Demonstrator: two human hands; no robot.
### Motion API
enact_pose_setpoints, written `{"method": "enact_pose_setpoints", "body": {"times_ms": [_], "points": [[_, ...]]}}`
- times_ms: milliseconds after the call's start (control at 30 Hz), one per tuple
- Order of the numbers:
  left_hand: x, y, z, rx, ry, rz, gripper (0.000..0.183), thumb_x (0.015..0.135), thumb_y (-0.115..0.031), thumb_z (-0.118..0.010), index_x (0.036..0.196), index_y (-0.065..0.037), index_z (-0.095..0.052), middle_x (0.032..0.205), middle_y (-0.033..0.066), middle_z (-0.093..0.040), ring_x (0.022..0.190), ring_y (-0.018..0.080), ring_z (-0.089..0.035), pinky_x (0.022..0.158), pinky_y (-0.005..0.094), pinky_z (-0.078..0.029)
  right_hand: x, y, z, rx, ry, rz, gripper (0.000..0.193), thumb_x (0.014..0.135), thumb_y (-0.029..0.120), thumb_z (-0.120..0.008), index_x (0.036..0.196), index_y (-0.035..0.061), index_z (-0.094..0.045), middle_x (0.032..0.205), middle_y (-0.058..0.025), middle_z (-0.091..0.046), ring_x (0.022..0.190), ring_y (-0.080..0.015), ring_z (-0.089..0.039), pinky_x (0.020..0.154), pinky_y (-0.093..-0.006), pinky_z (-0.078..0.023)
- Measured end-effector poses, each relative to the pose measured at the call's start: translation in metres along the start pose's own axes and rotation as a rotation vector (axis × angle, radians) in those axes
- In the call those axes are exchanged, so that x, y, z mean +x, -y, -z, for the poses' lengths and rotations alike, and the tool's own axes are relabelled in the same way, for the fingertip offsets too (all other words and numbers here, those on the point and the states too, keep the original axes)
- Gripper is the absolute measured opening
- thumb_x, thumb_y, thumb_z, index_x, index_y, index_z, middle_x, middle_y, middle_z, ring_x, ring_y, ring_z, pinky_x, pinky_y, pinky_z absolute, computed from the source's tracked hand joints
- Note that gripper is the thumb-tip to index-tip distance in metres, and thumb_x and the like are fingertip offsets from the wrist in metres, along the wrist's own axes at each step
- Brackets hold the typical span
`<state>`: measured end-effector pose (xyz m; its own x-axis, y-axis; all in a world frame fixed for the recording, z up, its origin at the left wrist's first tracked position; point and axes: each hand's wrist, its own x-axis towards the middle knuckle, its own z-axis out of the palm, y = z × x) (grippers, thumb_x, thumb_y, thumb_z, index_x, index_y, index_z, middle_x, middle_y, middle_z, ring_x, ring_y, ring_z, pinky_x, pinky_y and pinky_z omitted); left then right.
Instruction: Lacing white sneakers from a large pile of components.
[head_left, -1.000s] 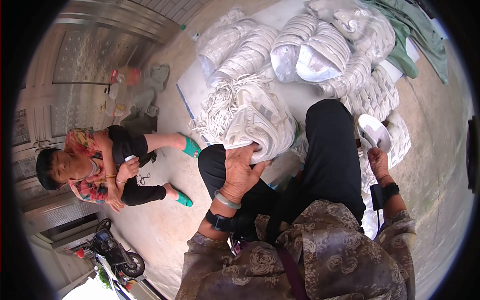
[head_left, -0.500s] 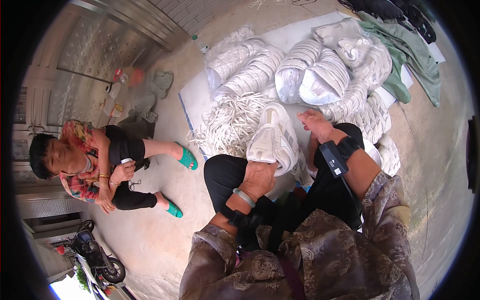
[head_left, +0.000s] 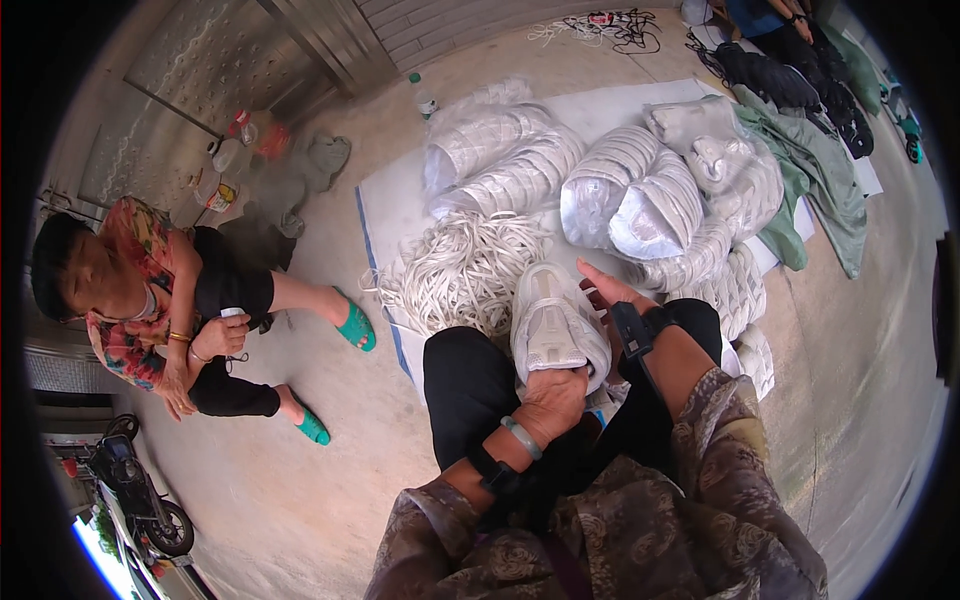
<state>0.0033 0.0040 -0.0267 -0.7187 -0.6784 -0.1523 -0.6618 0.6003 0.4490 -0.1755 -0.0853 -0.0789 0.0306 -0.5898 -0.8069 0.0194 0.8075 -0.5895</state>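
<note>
A white shoe upper [head_left: 553, 325] rests on my lap, between my knees in dark trousers. My left hand [head_left: 550, 400] grips its near end from below. My right hand [head_left: 605, 292] lies along its right side with fingers stretched out, touching it. A black band is strapped on each wrist, and a pale green bangle on the left. A heap of white laces [head_left: 462, 270] lies just beyond the shoe upper on a white sheet [head_left: 385, 205].
Bagged stacks of white shoe uppers [head_left: 640, 195] cover the sheet ahead. A green cloth [head_left: 815, 185] lies to the right. Another person [head_left: 160, 310] sits on the concrete floor at left in green sandals. Bottles [head_left: 245, 135] stand by a metal door; a scooter [head_left: 135, 490] is lower left.
My right hand came in from the far right and settled against the shoe upper. The view turned left and the seated person shifted slightly in the picture.
</note>
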Motion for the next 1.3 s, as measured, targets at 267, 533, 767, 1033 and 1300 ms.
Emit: {"method": "enact_pose_setpoints", "body": {"times_ms": [267,533,767,1033,1300], "points": [[0.013,0.001,-0.004,-0.011,-0.063,-0.021,0.033,0.064,-0.012,-0.061,0.093,0.003,-0.059,0.084,0.0200,-0.062,0.084,0.0354,-0.060,0.077,0.0431,-0.046,0.033,0.018,-0.002,-0.677,-0.144,0.322,0.081,0.073,0.057,-0.061,0.113,-0.0123,-0.053,0.113,-0.0240,-0.057,0.100,-0.0294,-0.058,0.086,-0.0339,-0.044],[-0.012,-0.005,0.015,-0.127,-0.207,-0.148,0.034,0.073,-0.018,-0.063,0.098,0.005,-0.055,0.093,0.0207,-0.060,0.093,0.0352,-0.057,0.084,0.0418,-0.045,-0.058,-0.002,-0.028,-0.791,0.030,0.892,0.020,0.076,0.014,-0.065,0.094,0.0081,-0.057,0.069,-0.0109,-0.061,0.063,-0.0241,-0.060,0.062,-0.0327,-0.048],[-0.005,0.100,0.079,-0.791,-0.458,0.022,0.013,0.077,-0.007,-0.062,0.089,-0.003,-0.062,0.078,0.0119,-0.062,0.071,0.0290,-0.062,0.062,0.0345,-0.050,-0.065,-0.011,-0.026,-0.681,-0.177,0.799,0.015,0.077,0.012,-0.065,0.083,0.0102,-0.051,0.057,-0.0030,-0.053,0.053,-0.0202,-0.053,0.080,-0.0325,-0.043],[0.070,0.281,-0.032,-0.228,-0.328,0.488,0.009,0.072,-0.016,-0.059,0.072,-0.008,-0.064,0.072,0.0144,-0.062,0.070,0.0325,-0.061,0.064,0.0397,-0.049,-0.061,0.013,-0.019,-0.692,0.032,0.700,0.017,0.079,0.008,-0.062,0.085,0.0063,-0.046,0.055,-0.0082,-0.048,0.046,-0.0233,-0.048,0.063,-0.0295,-0.045],[0.106,0.300,-0.090,-0.204,0.096,0.819,0.036,0.068,-0.036,-0.061,0.078,-0.002,-0.067,0.086,0.0192,-0.064,0.082,0.0334,-0.062,0.074,0.0396,-0.049,-0.054,0.028,-0.020,-0.689,0.056,0.653,0.017,0.080,0.008,-0.061,0.087,0.0056,-0.046,0.057,-0.0105,-0.048,0.048,-0.0268,-0.050,0.048,-0.0301,-0.042]]}}
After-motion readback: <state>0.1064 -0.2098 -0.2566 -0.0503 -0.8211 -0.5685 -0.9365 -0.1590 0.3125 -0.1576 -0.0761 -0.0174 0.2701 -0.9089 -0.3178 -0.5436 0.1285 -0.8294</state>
